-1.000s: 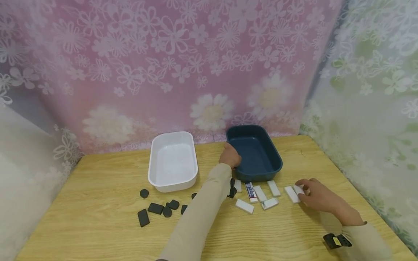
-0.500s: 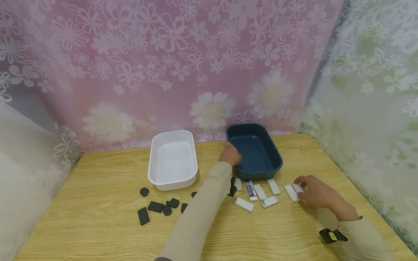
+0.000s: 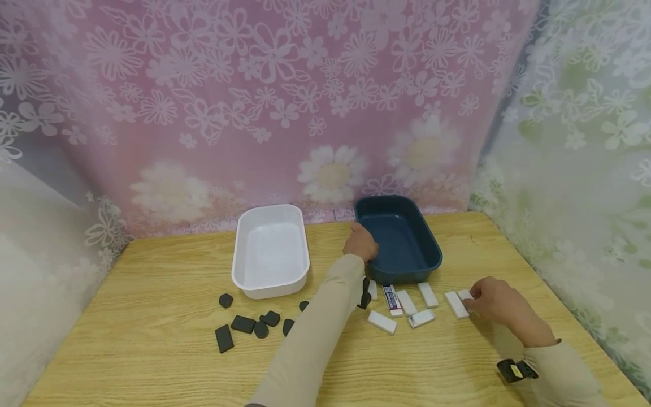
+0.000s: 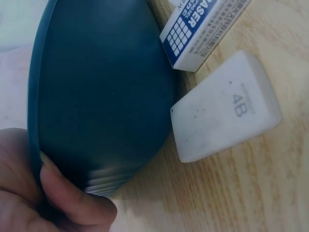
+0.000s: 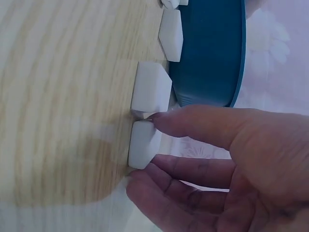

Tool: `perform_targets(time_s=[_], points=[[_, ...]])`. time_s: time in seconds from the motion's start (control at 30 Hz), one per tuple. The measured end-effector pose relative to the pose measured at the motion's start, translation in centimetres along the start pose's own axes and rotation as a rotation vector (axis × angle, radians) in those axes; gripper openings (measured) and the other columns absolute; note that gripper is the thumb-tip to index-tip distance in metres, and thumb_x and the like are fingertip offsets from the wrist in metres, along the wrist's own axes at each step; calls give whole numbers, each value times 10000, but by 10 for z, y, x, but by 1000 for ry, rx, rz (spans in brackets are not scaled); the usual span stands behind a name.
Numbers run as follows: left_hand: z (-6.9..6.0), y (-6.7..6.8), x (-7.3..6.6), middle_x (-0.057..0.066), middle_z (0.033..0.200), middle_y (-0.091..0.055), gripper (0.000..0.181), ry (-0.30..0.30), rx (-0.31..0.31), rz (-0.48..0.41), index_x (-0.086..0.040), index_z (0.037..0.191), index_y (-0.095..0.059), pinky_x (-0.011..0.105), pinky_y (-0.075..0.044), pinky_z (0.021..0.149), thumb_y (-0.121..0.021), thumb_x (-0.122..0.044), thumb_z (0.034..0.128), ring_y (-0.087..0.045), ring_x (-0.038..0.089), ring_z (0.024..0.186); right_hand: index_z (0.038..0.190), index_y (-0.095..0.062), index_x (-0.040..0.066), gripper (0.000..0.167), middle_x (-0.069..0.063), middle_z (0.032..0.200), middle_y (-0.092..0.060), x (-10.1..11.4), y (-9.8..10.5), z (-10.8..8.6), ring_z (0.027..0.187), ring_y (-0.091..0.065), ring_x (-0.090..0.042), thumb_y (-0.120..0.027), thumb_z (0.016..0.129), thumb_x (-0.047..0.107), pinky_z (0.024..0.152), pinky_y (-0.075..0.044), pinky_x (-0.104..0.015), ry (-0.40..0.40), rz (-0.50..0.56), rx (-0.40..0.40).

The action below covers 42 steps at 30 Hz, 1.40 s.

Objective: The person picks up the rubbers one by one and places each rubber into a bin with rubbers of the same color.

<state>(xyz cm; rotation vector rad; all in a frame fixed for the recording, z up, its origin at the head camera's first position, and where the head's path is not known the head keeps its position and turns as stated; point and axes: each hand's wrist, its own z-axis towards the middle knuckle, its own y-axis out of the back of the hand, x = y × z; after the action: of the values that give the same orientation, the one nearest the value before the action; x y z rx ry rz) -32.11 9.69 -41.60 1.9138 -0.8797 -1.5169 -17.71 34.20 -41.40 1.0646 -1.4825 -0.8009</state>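
Note:
My left hand [image 3: 360, 243] grips the left rim of a dark blue plastic basin [image 3: 402, 277]; the left wrist view shows the thumb [image 4: 72, 195] against its wall. At the right, my right hand [image 3: 500, 302] has its thumb and fingers on opposite sides of a white eraser [image 5: 143, 145], pinching it at the table. Right beside that one lies another white eraser [image 3: 456, 305]. Several more lie in front of the basin, among them an eraser in a blue-and-white sleeve [image 3: 392, 300] and one marked 4B [image 4: 227, 108].
A white basin [image 3: 271, 291] stands left of the blue one. Several small black pieces, some rectangular [image 3: 224, 338] and some rounded [image 3: 226, 300], lie in front of it on the wooden table [image 3: 152, 362]. A flowered curtain [image 3: 244, 141] hangs behind the table.
My right hand's fingers have drawn in closer around the eraser, which lies in about the same spot. The left hand stays on the blue basin's rim.

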Motion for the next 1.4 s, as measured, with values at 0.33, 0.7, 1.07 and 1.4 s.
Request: perform_targets(time_s=[0.33, 0.7, 1.07, 1.4], points=[[0, 4, 0, 121, 772, -631, 502, 4, -13, 41, -40, 1254, -348, 342, -480, 544, -650, -227, 898, -604, 233, 603, 1047, -633, -141, 457, -165, 909, -674, -11, 2, 6, 773, -644, -275, -668, 887, 285, 675, -506, -440, 27, 78, -59], [11, 2, 0, 120, 735, -620, 520, 21, -4, 43, -31, 1259, -335, 364, -484, 551, -643, -241, 896, -596, 245, 606, 1164, -607, -90, 553, -168, 976, -670, 18, 30, 17, 867, -630, -330, -594, 934, 413, 688, -507, -452, 125, 126, -265], [2, 4, -2, 104, 711, -616, 542, 28, -14, 43, -47, 1314, -321, 366, -479, 584, -634, -248, 919, -603, 239, 627, 1176, -618, -70, 457, -112, 977, -677, 74, 36, 65, 876, -640, -265, -637, 927, 312, 726, -513, -429, 296, 101, -170], [7, -5, -2, 119, 894, -666, 495, 41, -44, 70, -69, 1213, -363, 382, -512, 712, -677, -253, 877, -653, 248, 818, 988, -703, -38, 234, -58, 851, -690, 87, 3, 100, 743, -646, -184, -676, 889, 172, 685, -522, -388, 395, 66, -23]])
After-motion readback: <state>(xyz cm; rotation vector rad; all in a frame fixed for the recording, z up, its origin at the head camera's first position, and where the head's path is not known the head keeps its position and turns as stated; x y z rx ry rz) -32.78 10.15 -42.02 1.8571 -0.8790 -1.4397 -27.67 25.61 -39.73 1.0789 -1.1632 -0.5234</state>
